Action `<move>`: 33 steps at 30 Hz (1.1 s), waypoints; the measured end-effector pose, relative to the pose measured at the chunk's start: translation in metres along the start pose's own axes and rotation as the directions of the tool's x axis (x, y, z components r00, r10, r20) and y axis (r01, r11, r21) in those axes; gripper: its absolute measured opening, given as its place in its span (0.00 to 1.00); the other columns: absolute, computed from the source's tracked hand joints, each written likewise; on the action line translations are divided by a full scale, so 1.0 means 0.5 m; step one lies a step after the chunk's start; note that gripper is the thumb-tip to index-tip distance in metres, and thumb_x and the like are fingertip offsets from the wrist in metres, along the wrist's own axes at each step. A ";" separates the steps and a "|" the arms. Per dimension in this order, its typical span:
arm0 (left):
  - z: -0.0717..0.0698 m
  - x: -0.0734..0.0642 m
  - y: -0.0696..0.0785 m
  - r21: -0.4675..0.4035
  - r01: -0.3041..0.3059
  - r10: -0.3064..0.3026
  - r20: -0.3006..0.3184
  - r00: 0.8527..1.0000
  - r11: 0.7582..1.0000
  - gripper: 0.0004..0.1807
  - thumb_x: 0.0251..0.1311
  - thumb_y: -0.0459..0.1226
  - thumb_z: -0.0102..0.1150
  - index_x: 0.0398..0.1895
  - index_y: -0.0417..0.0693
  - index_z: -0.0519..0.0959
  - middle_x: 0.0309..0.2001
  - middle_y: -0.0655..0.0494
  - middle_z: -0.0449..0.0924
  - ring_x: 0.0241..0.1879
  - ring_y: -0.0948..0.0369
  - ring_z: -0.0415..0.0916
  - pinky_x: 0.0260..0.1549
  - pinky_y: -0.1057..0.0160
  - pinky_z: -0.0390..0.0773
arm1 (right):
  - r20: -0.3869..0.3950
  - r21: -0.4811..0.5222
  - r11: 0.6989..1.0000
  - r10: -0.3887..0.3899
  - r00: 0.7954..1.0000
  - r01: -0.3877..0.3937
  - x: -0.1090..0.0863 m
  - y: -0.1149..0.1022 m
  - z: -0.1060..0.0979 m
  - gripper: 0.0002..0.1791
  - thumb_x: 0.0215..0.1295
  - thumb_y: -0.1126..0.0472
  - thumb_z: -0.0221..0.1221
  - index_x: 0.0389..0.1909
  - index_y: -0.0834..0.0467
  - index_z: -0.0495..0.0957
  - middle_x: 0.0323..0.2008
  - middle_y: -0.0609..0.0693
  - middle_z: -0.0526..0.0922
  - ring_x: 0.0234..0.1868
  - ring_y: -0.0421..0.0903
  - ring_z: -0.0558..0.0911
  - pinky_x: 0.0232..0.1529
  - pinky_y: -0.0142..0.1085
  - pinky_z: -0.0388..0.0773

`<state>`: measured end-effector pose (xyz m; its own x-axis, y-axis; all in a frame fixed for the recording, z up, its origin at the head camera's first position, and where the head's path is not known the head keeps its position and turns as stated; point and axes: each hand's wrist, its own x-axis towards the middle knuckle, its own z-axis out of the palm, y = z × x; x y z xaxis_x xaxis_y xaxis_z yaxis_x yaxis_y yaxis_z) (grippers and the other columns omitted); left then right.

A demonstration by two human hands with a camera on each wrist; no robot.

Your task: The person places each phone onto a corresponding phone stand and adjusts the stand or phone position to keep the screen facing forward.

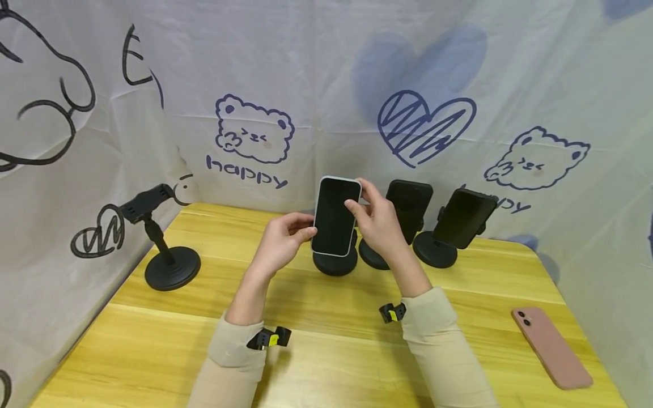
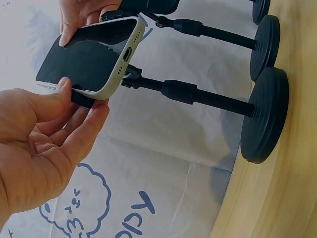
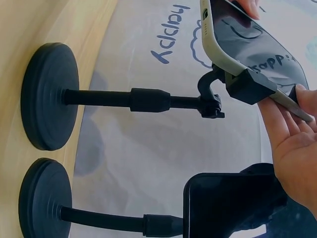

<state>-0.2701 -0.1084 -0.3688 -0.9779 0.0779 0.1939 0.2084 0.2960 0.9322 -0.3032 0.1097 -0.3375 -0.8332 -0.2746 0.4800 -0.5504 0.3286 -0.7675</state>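
Note:
Between both hands is a smartphone [image 1: 334,216] in a white case, its dark screen facing me, up at the head of a black phone stand [image 2: 181,92]. My left hand [image 1: 282,241] grips the phone's left edge, thumb at the front and fingers behind, beside the holder's clamp. On the opposite edge my right hand [image 1: 378,220] pinches the phone, with the thumb over the screen's border. In the right wrist view a black clamp jaw wraps the case's edge near that hand. The phone hides most of the stand's pole in the head view; its round base [image 1: 335,265] shows below.
Two more stands, right of the hands, hold dark phones [image 1: 412,207] [image 1: 465,218]. At the left is a stand with a bare holder [image 1: 148,203]. A pink-cased phone [image 1: 553,348] lies face down on the wooden table [image 1: 326,362]. White printed cloth [image 1: 326,85] hangs behind.

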 end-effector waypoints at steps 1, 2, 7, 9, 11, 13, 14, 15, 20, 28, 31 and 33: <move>0.000 0.000 0.000 0.000 0.001 -0.001 0.001 1.000 1.000 0.15 0.71 0.31 0.64 0.57 0.34 0.83 0.50 0.41 0.87 0.49 0.49 0.86 0.53 0.51 0.84 | 0.002 0.002 1.000 0.004 1.000 -0.004 0.000 0.001 0.000 0.23 0.78 0.64 0.58 0.70 0.64 0.69 0.60 0.63 0.83 0.44 0.59 0.90 0.31 0.31 0.77; 0.001 0.000 -0.001 0.000 0.003 -0.003 0.002 1.000 1.000 0.15 0.71 0.31 0.64 0.57 0.35 0.83 0.50 0.41 0.87 0.50 0.49 0.86 0.53 0.51 0.84 | 0.004 0.004 1.000 0.008 1.000 -0.008 0.000 0.000 -0.001 0.23 0.78 0.64 0.58 0.70 0.64 0.69 0.60 0.63 0.83 0.44 0.59 0.90 0.30 0.31 0.76; 0.001 0.001 -0.001 0.001 0.005 -0.005 0.002 1.000 1.000 0.15 0.71 0.32 0.64 0.57 0.35 0.83 0.50 0.42 0.87 0.50 0.49 0.86 0.53 0.51 0.84 | 0.009 -0.004 1.000 0.020 1.000 -0.020 -0.001 0.002 -0.001 0.24 0.78 0.64 0.58 0.70 0.63 0.69 0.60 0.62 0.83 0.41 0.59 0.89 0.26 0.32 0.73; 0.001 0.001 -0.001 -0.001 0.004 -0.004 0.002 1.000 1.000 0.15 0.71 0.31 0.64 0.57 0.34 0.83 0.50 0.42 0.87 0.49 0.49 0.86 0.53 0.51 0.84 | 0.012 -0.007 1.000 0.022 1.000 -0.022 -0.002 0.003 -0.001 0.24 0.78 0.64 0.58 0.70 0.63 0.69 0.61 0.62 0.83 0.41 0.59 0.89 0.25 0.31 0.73; 0.001 0.002 -0.001 -0.001 0.001 -0.001 0.003 1.000 1.000 0.15 0.71 0.31 0.64 0.57 0.34 0.83 0.50 0.42 0.87 0.49 0.49 0.86 0.53 0.52 0.85 | 0.015 -0.007 1.000 0.026 1.000 -0.025 -0.002 0.003 -0.001 0.24 0.78 0.64 0.58 0.70 0.63 0.69 0.61 0.62 0.83 0.40 0.59 0.89 0.25 0.31 0.73; 0.002 0.002 -0.001 0.000 -0.001 0.001 0.003 1.000 1.000 0.15 0.71 0.31 0.63 0.57 0.35 0.83 0.51 0.42 0.87 0.49 0.50 0.86 0.52 0.52 0.85 | 0.017 -0.007 1.000 0.030 0.999 -0.030 -0.003 0.002 -0.001 0.24 0.78 0.64 0.58 0.70 0.63 0.69 0.60 0.63 0.83 0.41 0.59 0.89 0.25 0.31 0.73; 0.002 0.002 -0.001 -0.002 -0.002 0.002 0.002 1.000 1.000 0.15 0.71 0.31 0.64 0.57 0.34 0.83 0.51 0.42 0.87 0.49 0.50 0.86 0.52 0.53 0.85 | 0.020 -0.006 0.999 0.034 0.999 -0.034 -0.004 0.002 -0.001 0.24 0.78 0.64 0.58 0.70 0.63 0.69 0.60 0.62 0.83 0.42 0.58 0.89 0.26 0.31 0.74; 0.002 0.002 -0.001 -0.003 -0.003 0.003 0.001 1.000 1.000 0.15 0.71 0.31 0.64 0.57 0.34 0.83 0.51 0.42 0.87 0.49 0.50 0.86 0.52 0.53 0.85 | 0.022 -0.008 0.999 0.040 0.999 -0.039 -0.005 0.003 0.000 0.23 0.78 0.64 0.58 0.70 0.63 0.69 0.60 0.62 0.83 0.42 0.58 0.89 0.27 0.31 0.75; 0.002 0.002 0.000 -0.012 -0.005 0.005 -0.001 1.000 1.000 0.15 0.71 0.31 0.64 0.56 0.34 0.83 0.50 0.41 0.87 0.49 0.49 0.86 0.51 0.54 0.85 | 0.030 -0.021 0.999 0.046 0.999 -0.045 -0.010 0.008 0.004 0.22 0.77 0.64 0.60 0.68 0.63 0.71 0.55 0.61 0.86 0.37 0.54 0.88 0.34 0.33 0.77; 0.003 0.001 -0.001 -0.007 -0.008 0.008 -0.004 1.000 1.000 0.15 0.71 0.31 0.64 0.57 0.34 0.83 0.50 0.40 0.87 0.49 0.49 0.86 0.51 0.54 0.85 | 0.022 -0.011 1.000 0.027 0.999 -0.027 -0.016 0.014 0.010 0.23 0.76 0.64 0.60 0.68 0.64 0.71 0.55 0.62 0.86 0.37 0.55 0.89 0.37 0.36 0.82; 0.004 -0.001 -0.001 -0.009 -0.014 0.014 -0.007 1.000 1.000 0.15 0.71 0.31 0.64 0.56 0.33 0.83 0.50 0.40 0.87 0.49 0.48 0.86 0.51 0.54 0.85 | 0.024 0.002 1.000 0.024 0.999 -0.024 -0.018 0.014 0.011 0.23 0.76 0.65 0.60 0.68 0.65 0.71 0.56 0.63 0.85 0.45 0.57 0.90 0.46 0.46 0.87; 0.004 -0.001 0.000 -0.015 -0.015 0.015 -0.009 1.000 1.000 0.15 0.70 0.31 0.64 0.56 0.33 0.83 0.50 0.39 0.87 0.49 0.48 0.86 0.51 0.54 0.85 | 0.025 0.010 1.000 0.018 1.000 -0.019 -0.019 0.016 0.012 0.24 0.76 0.66 0.60 0.69 0.66 0.71 0.57 0.63 0.85 0.49 0.59 0.89 0.51 0.51 0.86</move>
<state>-0.2695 -0.1063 -0.3698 -0.9748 0.0739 0.2104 0.2228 0.2808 0.9335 -0.2992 0.1094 -0.3507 -0.8416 -0.2913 0.4548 -0.5341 0.3245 -0.7806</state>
